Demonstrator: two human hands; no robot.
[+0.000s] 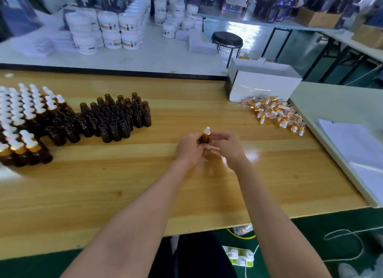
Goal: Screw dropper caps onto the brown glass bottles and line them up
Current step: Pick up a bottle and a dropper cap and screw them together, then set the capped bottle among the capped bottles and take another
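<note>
Surface: a pale wooden surface spans the near view, with both forearms reaching over it.
Hands: the left hand grips a small brown glass bottle, held upright just above the middle of the surface; the right hand is curved close beside it, too blurred to tell whether it grasps anything.
Cap: a white-bulbed, gold-collared dropper cap sits on the held bottle's neck.
Left, near: capped brown bottles stand in packed rows.
Left of centre: open brown glass bottles stand clustered just right of the capped ones.
Right, farther: loose dropper caps lie heaped in front of a white rectangular box.
Far: white round tubs are stacked on a white table, with a black round stool to their right.
</note>
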